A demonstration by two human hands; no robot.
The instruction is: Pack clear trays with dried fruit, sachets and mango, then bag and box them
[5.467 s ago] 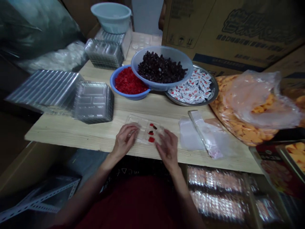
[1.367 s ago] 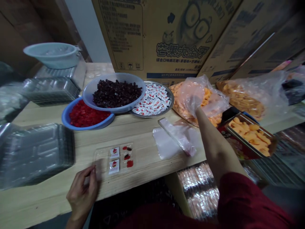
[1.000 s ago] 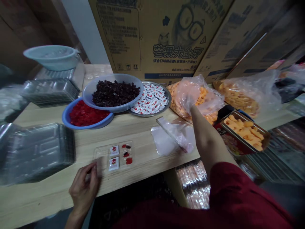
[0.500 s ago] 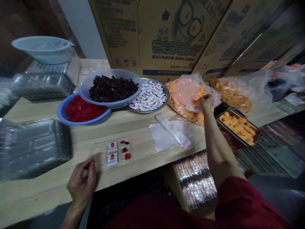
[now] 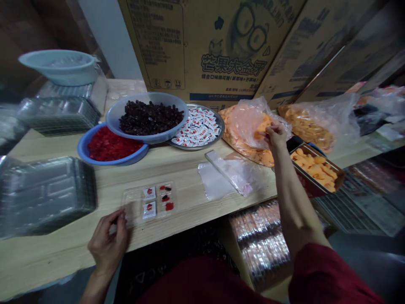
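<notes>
the clear tray (image 5: 133, 200) lies flat on the table, partly filled.

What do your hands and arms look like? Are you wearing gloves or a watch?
No gloves: my left hand and right hand are bare, and I see no watch. A plain dark red sleeve covers my upper right arm, leaving the forearm bare. My left sleeve isn't in view.

**芒果大金牙 in bold on the carton**

Beyond my right fingers (image 5: 272, 128), off to their left, the big carton (image 5: 193, 46) reads 芒果大金牙, with 综合口味棉花糖(草莓味+芒果味) beneath. An umbrella sign (image 5: 167, 83) and an up-arrows sign (image 5: 177, 83) sit lower on its left; a small triangle sign (image 5: 266, 51) is at right. The blue band's line is too small for me. Just right of my left fingers (image 5: 117, 216), two white sachets (image 5: 149, 210) carry red marks, their lettering unreadable.
</notes>
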